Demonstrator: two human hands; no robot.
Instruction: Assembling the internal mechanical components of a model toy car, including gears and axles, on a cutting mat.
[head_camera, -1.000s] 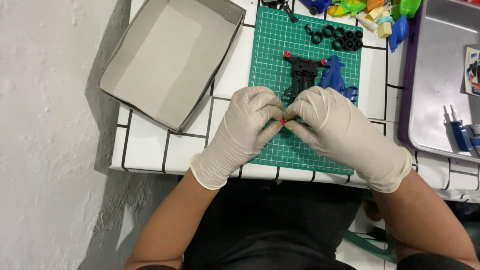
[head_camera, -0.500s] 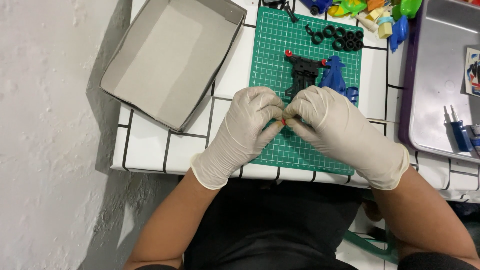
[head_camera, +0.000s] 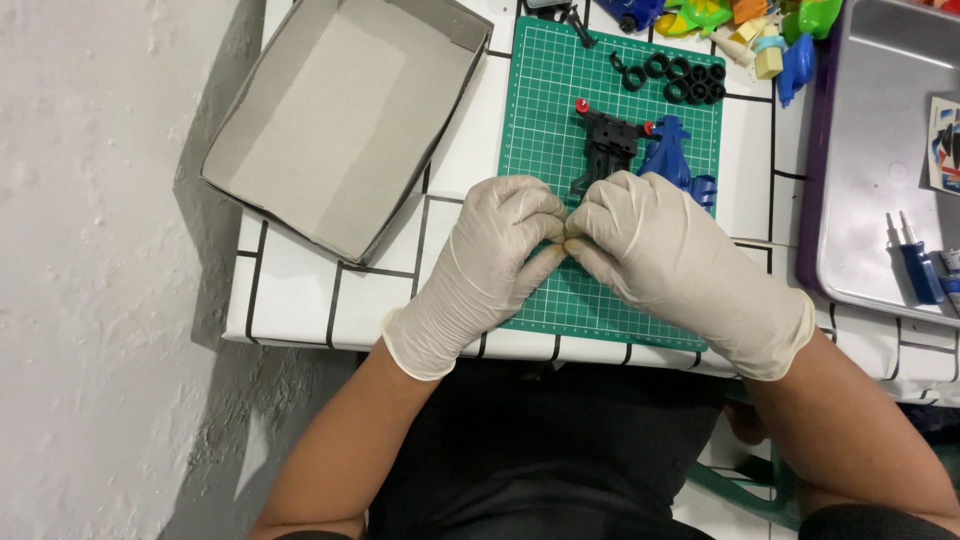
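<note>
We pinch a tiny part, mostly hidden, between left hand (head_camera: 490, 255) and right hand (head_camera: 665, 255) fingers, closed tight, over the green mat (head_camera: 540, 120), near the black chassis (head_camera: 605, 145). Gloved grip could slip; part might drop off the surface.

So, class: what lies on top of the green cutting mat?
On the green cutting mat lie a black plastic frame with red knobs, a blue part and small black rings. The gloved left hand and right hand cover its near part.
</note>
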